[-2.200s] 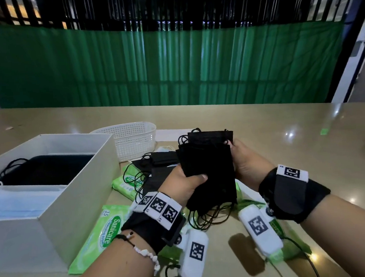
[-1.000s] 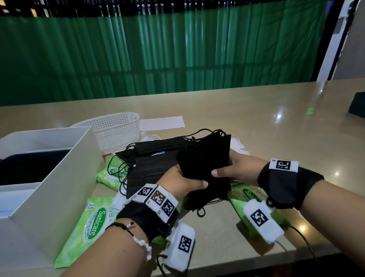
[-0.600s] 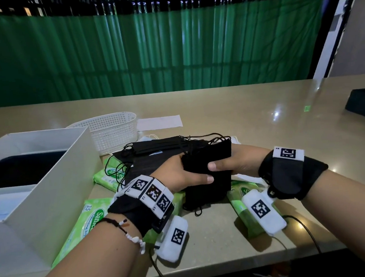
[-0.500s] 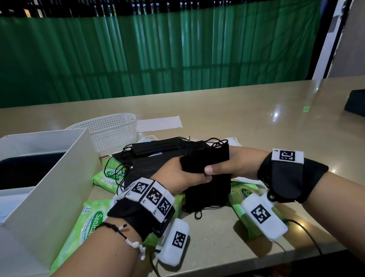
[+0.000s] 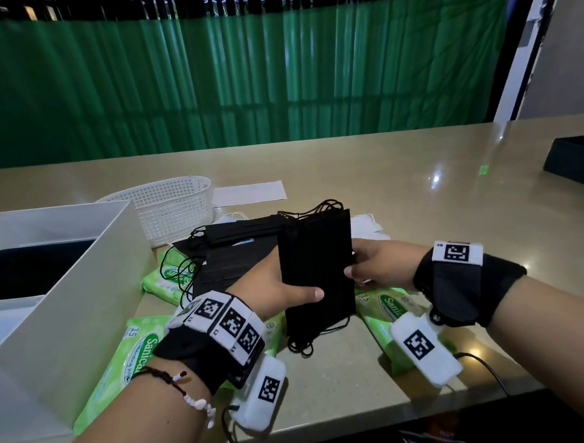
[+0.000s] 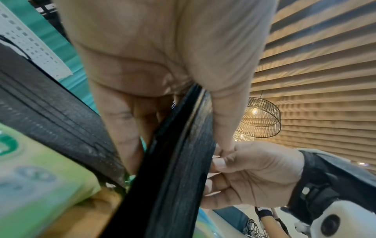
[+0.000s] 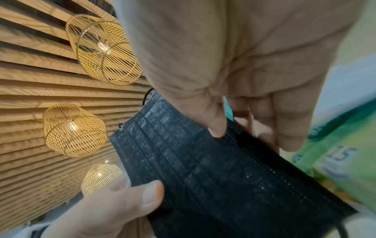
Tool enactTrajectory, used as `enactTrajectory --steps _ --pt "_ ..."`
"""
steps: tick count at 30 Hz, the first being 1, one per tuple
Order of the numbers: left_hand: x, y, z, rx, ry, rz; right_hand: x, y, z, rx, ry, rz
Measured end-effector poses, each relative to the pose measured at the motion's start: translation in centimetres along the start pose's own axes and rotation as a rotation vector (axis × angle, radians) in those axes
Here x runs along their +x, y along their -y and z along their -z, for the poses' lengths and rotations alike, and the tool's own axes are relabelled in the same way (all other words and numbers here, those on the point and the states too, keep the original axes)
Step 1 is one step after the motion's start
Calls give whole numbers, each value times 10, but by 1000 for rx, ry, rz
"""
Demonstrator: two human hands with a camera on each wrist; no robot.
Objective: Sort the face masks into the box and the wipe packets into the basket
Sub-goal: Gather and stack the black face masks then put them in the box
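Note:
A stack of black face masks [image 5: 316,264] stands upright above the table, held from both sides. My left hand [image 5: 281,286] grips its left edge, thumb across the front [image 7: 150,198]. My right hand [image 5: 373,265] pinches its right edge [image 6: 221,162]. The stack shows edge-on [image 6: 175,169] in the left wrist view and flat [image 7: 213,169] in the right wrist view. More black masks [image 5: 230,250] lie on the table behind. Green wipe packets [image 5: 134,357] lie beside the white box [image 5: 81,298], which holds black and blue masks. The white basket [image 5: 175,208] stands behind.
Another wipe packet [image 5: 386,310] lies under my right wrist, one more [image 5: 170,278] under the mask pile. White masks [image 5: 367,226] and a sheet of paper [image 5: 249,193] lie further back. A dark box [image 5: 580,163] sits at the far right. The table edge runs near my forearms.
The stack was lowered towards the table between both hands, then raised and stood upright again. My right thumb has slid from the front of the stack to its right edge.

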State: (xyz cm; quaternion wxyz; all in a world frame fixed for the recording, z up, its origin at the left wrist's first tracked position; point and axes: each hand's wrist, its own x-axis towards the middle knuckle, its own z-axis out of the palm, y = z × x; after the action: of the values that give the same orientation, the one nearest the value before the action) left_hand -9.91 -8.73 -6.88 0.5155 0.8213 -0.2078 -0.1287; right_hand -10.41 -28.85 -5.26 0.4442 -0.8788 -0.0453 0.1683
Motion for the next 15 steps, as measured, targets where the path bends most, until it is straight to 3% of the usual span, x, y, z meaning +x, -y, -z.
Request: enactTrajectory --steps 4,7,15 --pt "-2 -5 0 212 107 131 0 0 -7 -44 27 -55" --pt "-4 -6 -2 249 118 183 0 2 -11 -49 26 -82" --pt "-5 -11 -7 69 31 196 4 10 -24 -62 11 -20"
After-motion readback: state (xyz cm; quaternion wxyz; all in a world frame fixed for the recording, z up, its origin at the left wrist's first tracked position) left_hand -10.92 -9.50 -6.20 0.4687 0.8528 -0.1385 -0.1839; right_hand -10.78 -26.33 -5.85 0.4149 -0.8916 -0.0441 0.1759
